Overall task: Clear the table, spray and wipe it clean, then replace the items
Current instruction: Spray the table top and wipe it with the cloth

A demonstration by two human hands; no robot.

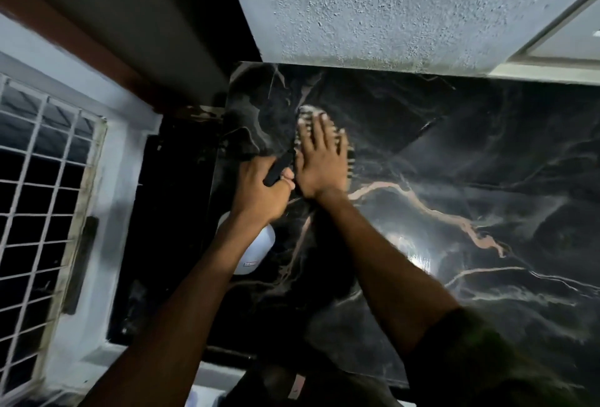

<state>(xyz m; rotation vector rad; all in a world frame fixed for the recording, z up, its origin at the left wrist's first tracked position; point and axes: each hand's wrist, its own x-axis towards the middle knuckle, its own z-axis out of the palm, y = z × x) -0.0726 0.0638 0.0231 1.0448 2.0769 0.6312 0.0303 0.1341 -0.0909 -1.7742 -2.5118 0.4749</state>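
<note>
Right hand (319, 163) presses flat on a soft, limp cloth (349, 159) against the slick surface (487, 179); beside it, left hand (263, 192) is clamped round a light spray bottle (256, 250) at its trigger neck.

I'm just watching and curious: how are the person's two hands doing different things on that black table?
The left hand is curled around a white spray bottle, gripping its black trigger; the right hand lies flat with straight fingers, pressing a striped cloth on the marble table. The left hand sits nearer the table's edge, the right farther in. Both are bare.
</note>
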